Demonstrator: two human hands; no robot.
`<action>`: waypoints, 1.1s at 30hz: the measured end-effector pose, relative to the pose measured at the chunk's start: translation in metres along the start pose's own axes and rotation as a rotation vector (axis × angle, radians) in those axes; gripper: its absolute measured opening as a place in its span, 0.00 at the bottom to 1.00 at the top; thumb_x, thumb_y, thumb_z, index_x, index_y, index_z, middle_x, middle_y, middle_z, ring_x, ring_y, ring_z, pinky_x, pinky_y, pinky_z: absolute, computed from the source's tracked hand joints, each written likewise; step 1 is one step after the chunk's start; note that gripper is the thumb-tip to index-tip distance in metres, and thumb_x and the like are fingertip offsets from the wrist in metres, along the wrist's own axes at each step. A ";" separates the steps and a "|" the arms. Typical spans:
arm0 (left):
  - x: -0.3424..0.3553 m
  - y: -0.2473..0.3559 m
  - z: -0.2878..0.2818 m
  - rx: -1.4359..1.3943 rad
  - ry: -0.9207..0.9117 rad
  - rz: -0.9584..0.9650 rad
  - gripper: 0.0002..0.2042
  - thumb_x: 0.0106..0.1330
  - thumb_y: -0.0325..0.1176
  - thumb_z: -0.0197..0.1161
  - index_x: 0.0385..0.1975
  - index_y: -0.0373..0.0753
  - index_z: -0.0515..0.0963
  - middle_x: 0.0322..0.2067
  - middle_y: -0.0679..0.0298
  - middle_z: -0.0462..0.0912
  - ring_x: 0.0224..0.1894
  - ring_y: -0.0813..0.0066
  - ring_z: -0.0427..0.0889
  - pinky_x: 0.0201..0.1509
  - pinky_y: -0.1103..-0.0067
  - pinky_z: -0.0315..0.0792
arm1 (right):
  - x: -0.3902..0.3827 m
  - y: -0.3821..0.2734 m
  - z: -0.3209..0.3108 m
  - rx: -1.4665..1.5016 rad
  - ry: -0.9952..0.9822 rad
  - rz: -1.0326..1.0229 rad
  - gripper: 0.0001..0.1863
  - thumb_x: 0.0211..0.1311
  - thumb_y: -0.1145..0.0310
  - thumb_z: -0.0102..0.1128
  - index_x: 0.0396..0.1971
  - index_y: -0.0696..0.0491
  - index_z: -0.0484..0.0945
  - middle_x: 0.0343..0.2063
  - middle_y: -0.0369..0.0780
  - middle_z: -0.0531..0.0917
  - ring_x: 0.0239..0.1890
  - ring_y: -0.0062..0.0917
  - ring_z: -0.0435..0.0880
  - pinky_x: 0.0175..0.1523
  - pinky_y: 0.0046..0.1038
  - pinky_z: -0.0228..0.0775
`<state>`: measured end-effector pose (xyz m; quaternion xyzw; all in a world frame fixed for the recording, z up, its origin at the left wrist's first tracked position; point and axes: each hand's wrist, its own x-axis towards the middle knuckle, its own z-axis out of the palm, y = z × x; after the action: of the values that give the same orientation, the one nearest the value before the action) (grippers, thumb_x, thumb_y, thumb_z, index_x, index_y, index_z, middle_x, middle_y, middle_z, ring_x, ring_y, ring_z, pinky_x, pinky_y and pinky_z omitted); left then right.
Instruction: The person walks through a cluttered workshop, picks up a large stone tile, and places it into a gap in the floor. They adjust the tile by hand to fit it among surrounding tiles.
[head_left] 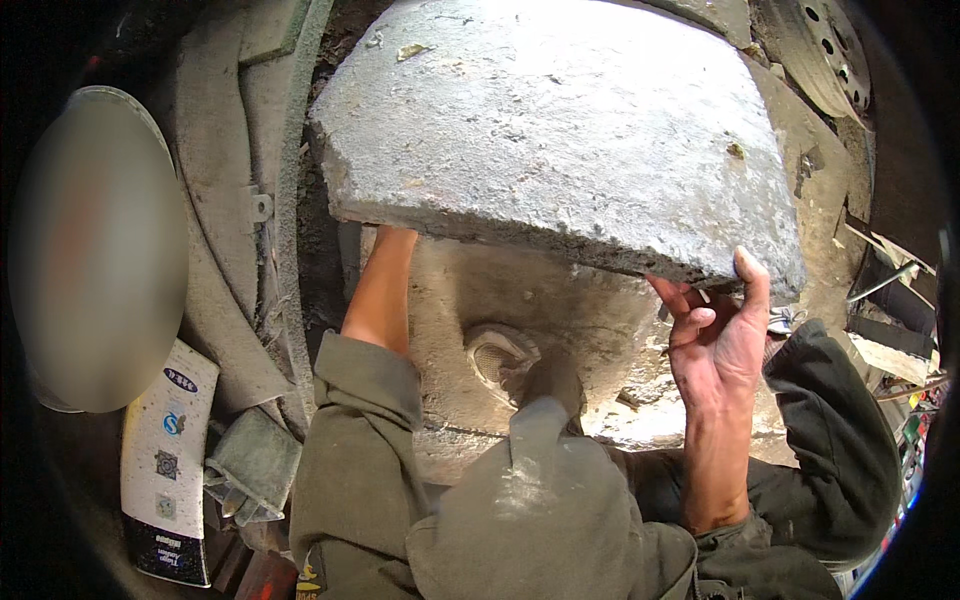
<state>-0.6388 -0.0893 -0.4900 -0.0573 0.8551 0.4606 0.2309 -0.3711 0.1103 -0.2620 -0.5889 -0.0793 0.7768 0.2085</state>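
A thick grey slab (560,130), rough-faced and stone-like, is tilted up in front of me. My right hand (715,345) grips its lower edge near the right corner, palm toward me, some fingers tucked beneath and one fingertip up over the edge. My left forearm (385,280) reaches up behind the slab's lower edge toward its left end. The slab hides my left hand, so its fingers do not show. Below the slab, a dusty shoe (500,360) of mesh-like material rests on a dirt-covered surface (440,300) between my arms.
At left are a large pale oval thing (100,250), blurred, a white box (165,470) with a dark end, and a crumpled grey cloth-like piece (255,465). Long dusty boards (215,150) run beside the slab. A perforated metal disc (835,50) stands far right, above scraps (895,300).
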 end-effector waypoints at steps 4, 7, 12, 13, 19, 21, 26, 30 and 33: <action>-0.003 0.003 0.009 -0.077 0.009 -0.050 0.22 0.68 0.38 0.52 0.59 0.34 0.70 0.57 0.56 0.76 0.59 0.62 0.74 0.63 0.66 0.70 | 0.002 0.001 -0.001 -0.018 0.017 -0.019 0.15 0.59 0.59 0.63 0.39 0.54 0.76 0.32 0.40 0.82 0.30 0.36 0.85 0.18 0.14 0.72; -0.004 0.003 0.002 -0.154 -0.012 -0.088 0.22 0.68 0.38 0.52 0.59 0.34 0.70 0.57 0.56 0.76 0.59 0.62 0.74 0.63 0.65 0.70 | 0.005 0.003 -0.002 -0.018 0.043 -0.012 0.16 0.59 0.59 0.63 0.39 0.55 0.76 0.31 0.40 0.82 0.29 0.37 0.85 0.16 0.13 0.71; -0.003 0.004 -0.001 -0.276 -0.046 -0.146 0.22 0.68 0.39 0.51 0.59 0.35 0.70 0.57 0.56 0.75 0.59 0.61 0.74 0.63 0.64 0.69 | 0.006 0.006 -0.003 -0.054 0.043 -0.019 0.17 0.59 0.58 0.62 0.41 0.55 0.76 0.31 0.41 0.83 0.30 0.38 0.86 0.15 0.12 0.69; -0.003 0.004 0.003 -0.286 -0.041 -0.150 0.22 0.69 0.39 0.51 0.59 0.35 0.70 0.57 0.55 0.75 0.59 0.61 0.74 0.63 0.64 0.69 | 0.007 0.007 -0.002 -0.053 0.057 -0.013 0.18 0.59 0.58 0.62 0.41 0.55 0.76 0.32 0.41 0.83 0.30 0.38 0.86 0.15 0.12 0.69; -0.015 0.003 0.020 -0.483 -0.017 -0.259 0.23 0.69 0.40 0.51 0.60 0.35 0.69 0.58 0.55 0.75 0.60 0.60 0.73 0.63 0.63 0.69 | 0.008 0.006 -0.003 -0.047 0.067 -0.003 0.21 0.58 0.56 0.63 0.45 0.55 0.76 0.36 0.42 0.84 0.30 0.39 0.86 0.13 0.11 0.67; -0.022 0.004 0.022 -0.639 -0.035 -0.334 0.23 0.69 0.40 0.51 0.60 0.35 0.69 0.58 0.55 0.74 0.60 0.60 0.73 0.63 0.62 0.69 | 0.011 0.007 -0.006 -0.044 0.082 0.007 0.21 0.58 0.57 0.63 0.45 0.55 0.76 0.36 0.42 0.84 0.30 0.40 0.86 0.13 0.11 0.68; -0.058 0.005 0.052 -1.022 -0.096 -0.547 0.23 0.70 0.41 0.50 0.61 0.35 0.69 0.58 0.55 0.74 0.60 0.60 0.73 0.63 0.61 0.69 | 0.018 0.010 -0.014 -0.033 0.068 0.078 0.22 0.58 0.56 0.62 0.47 0.54 0.76 0.38 0.43 0.84 0.31 0.41 0.86 0.14 0.11 0.68; -0.076 0.011 0.078 -1.196 -0.123 -0.647 0.23 0.71 0.41 0.50 0.61 0.35 0.68 0.59 0.54 0.74 0.60 0.59 0.73 0.64 0.60 0.68 | 0.022 0.009 -0.018 -0.029 0.051 0.103 0.22 0.59 0.56 0.61 0.49 0.54 0.75 0.39 0.42 0.84 0.32 0.40 0.86 0.14 0.11 0.68; -0.078 0.020 0.066 -1.274 -0.126 -0.659 0.23 0.71 0.42 0.50 0.62 0.35 0.68 0.59 0.54 0.73 0.61 0.59 0.72 0.64 0.59 0.68 | 0.025 0.010 -0.022 -0.033 0.046 0.099 0.24 0.58 0.55 0.62 0.50 0.54 0.75 0.39 0.44 0.84 0.33 0.41 0.86 0.15 0.11 0.70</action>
<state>-0.5532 -0.0332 -0.4705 -0.4094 0.3434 0.7788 0.3286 -0.3581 0.1089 -0.2937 -0.6134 -0.0581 0.7709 0.1618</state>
